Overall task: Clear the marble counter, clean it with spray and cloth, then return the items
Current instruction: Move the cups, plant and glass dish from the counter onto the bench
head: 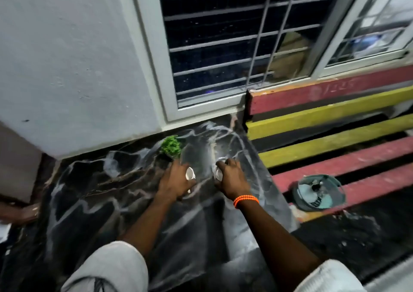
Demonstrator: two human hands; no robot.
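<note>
Sleeves (107, 267) low, our left hand (176, 179) and right hand (232, 179) each close a grip on a white cup (190, 173) upon the counter (93, 202) near the plant (171, 146); whether we're clearing or returning is unclear, so next: lift or release

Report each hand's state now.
Left hand: closed around a small white object.
Right hand: closed around a small white item.

counter (93, 202): black, white-veined | plant (171, 146): green | steps (335, 121): red/yellow, apparently
</note>
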